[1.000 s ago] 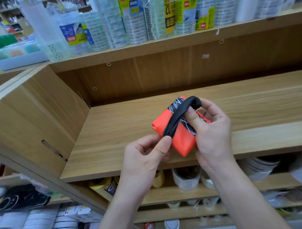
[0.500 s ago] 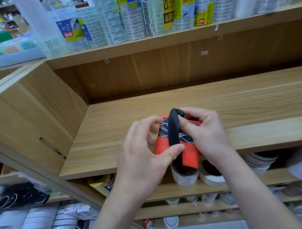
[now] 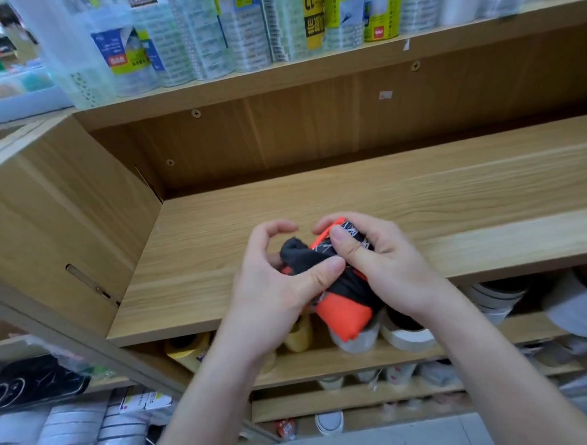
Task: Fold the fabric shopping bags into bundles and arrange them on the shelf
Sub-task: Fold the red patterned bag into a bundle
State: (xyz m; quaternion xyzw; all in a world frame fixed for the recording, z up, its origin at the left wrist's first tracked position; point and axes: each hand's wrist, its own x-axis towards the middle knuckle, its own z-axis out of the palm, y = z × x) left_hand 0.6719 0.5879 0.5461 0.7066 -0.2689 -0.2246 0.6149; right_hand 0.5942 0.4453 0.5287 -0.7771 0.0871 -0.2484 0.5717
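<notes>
An orange fabric bag bundle with a black strap and a black-and-white patterned part is held in the air over the front edge of the wooden shelf. My left hand grips its left side, thumb pressed across the black strap. My right hand grips the top right, thumb on the patterned part, fingers curled behind. The bundle's back is hidden by my fingers.
The wooden shelf has a side wall on the left and a back panel. Tape rolls in plastic wrap stand on the shelf above. More tape rolls lie on the shelves below.
The bundle has been turned and the black strap pulled down and to the left across it. My left thumb now presses the strap, and both hands have closed in tighter.
</notes>
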